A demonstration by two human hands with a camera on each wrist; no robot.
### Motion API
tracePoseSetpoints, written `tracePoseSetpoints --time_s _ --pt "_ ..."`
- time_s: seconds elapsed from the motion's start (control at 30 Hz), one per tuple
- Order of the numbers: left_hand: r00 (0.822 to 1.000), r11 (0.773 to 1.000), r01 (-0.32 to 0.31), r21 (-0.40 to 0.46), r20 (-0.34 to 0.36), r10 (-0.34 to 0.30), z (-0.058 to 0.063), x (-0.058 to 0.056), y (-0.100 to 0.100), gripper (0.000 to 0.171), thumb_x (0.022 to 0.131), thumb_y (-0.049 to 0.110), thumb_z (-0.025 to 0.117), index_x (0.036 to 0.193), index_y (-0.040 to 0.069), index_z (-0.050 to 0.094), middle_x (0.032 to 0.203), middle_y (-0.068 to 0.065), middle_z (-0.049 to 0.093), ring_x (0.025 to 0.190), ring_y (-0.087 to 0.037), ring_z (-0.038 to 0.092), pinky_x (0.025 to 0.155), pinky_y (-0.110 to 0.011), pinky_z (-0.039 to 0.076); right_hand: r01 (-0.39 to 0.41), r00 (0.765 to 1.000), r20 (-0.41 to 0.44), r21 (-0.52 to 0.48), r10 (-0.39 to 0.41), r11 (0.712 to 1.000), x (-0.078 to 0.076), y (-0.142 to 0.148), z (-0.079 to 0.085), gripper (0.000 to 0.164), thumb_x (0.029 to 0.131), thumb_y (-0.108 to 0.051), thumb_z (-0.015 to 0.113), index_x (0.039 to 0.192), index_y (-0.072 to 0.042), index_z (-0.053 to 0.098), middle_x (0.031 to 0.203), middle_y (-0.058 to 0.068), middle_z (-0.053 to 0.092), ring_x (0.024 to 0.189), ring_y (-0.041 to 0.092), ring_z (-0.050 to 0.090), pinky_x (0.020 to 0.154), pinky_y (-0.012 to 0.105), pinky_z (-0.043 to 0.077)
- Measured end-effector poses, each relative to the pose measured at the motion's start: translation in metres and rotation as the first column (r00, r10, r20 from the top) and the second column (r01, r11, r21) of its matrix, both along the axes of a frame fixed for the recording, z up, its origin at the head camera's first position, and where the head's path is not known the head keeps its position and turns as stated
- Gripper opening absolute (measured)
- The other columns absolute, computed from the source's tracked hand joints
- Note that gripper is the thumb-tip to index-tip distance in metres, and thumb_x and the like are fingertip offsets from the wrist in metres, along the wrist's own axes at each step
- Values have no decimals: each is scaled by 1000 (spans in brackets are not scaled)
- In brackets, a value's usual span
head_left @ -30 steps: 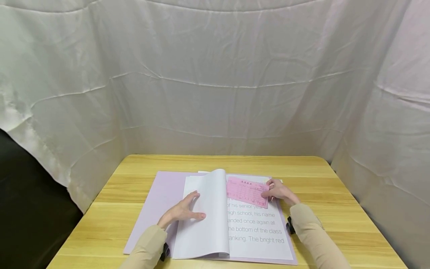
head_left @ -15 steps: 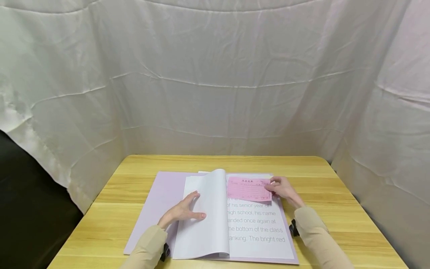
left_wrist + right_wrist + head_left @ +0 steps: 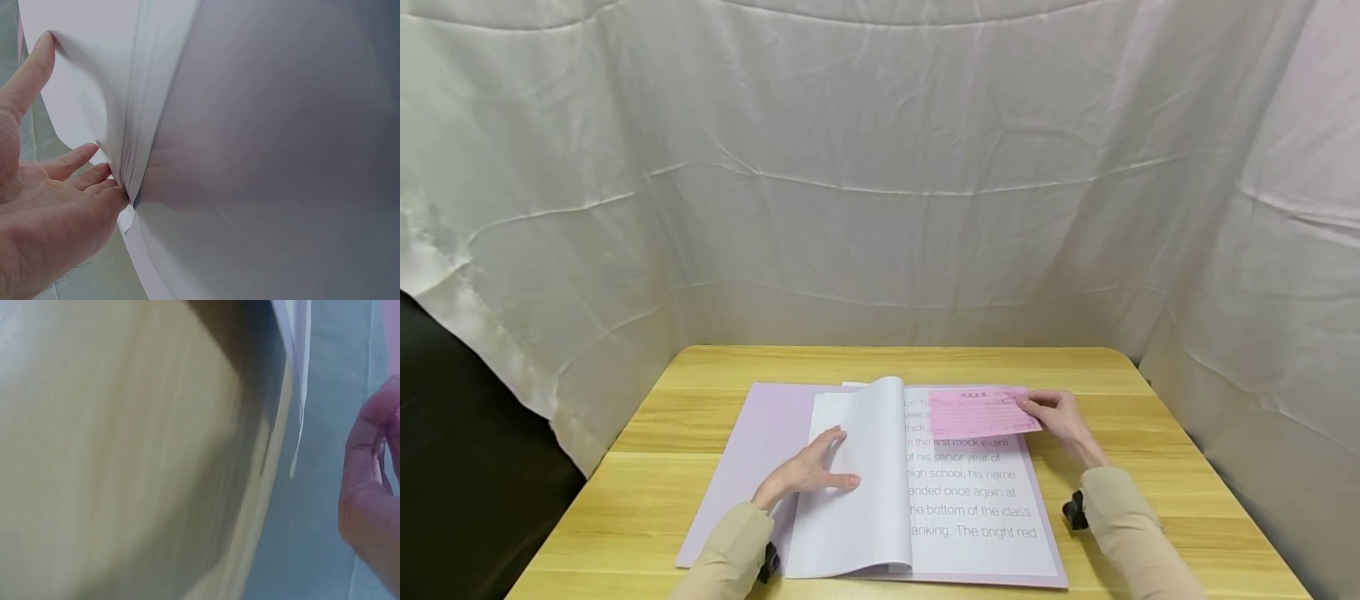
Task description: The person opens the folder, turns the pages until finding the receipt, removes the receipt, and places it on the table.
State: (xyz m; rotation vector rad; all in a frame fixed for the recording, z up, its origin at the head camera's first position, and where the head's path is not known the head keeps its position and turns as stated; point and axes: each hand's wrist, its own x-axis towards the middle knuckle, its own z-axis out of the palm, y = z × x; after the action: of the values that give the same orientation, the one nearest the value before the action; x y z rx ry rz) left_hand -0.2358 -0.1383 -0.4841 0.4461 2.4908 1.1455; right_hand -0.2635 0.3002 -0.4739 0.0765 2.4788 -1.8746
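Note:
A large open book with a pale purple cover [image 3: 730,492] lies on the table. White turned leaves [image 3: 868,500] curve up on its left, and the right page [image 3: 970,492] carries large printed text. My left hand [image 3: 808,467] rests on the turned leaves with thumb and fingers spread. The left wrist view shows its straight fingers against a bundle of leaves [image 3: 131,131]. Between thumb and fingers, my right hand [image 3: 1063,421] pinches the right end of a pink printed slip [image 3: 973,414], which is over the top of the text page. Only the slip's edge [image 3: 394,337] enters the right wrist view.
The wooden table [image 3: 1150,467] extends around the book on all sides. Pale grey curtains [image 3: 880,208] hang behind it and at both sides. Dark material [image 3: 460,483] shows at the lower left.
My right hand has moved right, taking the pink slip toward the page's right edge and uncovering more text. The slip has turned from a tilt to nearly level. My left hand stays put.

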Motion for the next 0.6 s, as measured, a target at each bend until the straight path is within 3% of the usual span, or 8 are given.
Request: tracePoseSetpoints --time_s 0.17,0.27,0.4,0.5,0.6 --pt "1000 1000 -2 3 3 2 0 1 0 96 81 35 85 153 -3 34 164 -28 23 151 -51 21 121 -69 21 12 1000 -7 -83 -13 996 -1 23 -4 54 100 -14 62 138 21 44 84 -18 68 76 -4 63 69 15 56" --pt "1000 1000 -2 10 8 2 0 2 -1 96 81 34 84 153 -3 34 164 -28 23 151 -51 21 121 -69 21 37 999 -11 -102 -38 994 -1 37 -8 51 100 -13 63 135 20 49 82 -20 68 74 -4 63 68 14 57" --pt "1000 1000 -9 14 17 8 1 2 0 95 81 34 84 153 -3 34 164 -28 22 151 -51 20 121 -69 20 119 992 -34 -4 -119 993 2 53 -14 50 98 -16 66 132 19 53 80 -25 64 74 -7 58 67 13 54" --pt "1000 1000 -14 10 21 14 1 2 0 95 81 34 84 153 -2 34 164 -28 22 152 -50 20 121 -69 20 181 983 -58 103 -176 978 5 65 -18 55 97 -19 68 133 20 51 81 -30 59 76 -11 53 68 10 49" --pt "1000 1000 -16 9 25 15 2 3 1 95 81 35 84 153 -1 34 165 -27 22 152 -50 20 121 -69 20 208 977 -77 148 -199 967 9 78 -20 53 96 -17 69 130 20 53 79 -30 60 75 -13 52 67 8 48"
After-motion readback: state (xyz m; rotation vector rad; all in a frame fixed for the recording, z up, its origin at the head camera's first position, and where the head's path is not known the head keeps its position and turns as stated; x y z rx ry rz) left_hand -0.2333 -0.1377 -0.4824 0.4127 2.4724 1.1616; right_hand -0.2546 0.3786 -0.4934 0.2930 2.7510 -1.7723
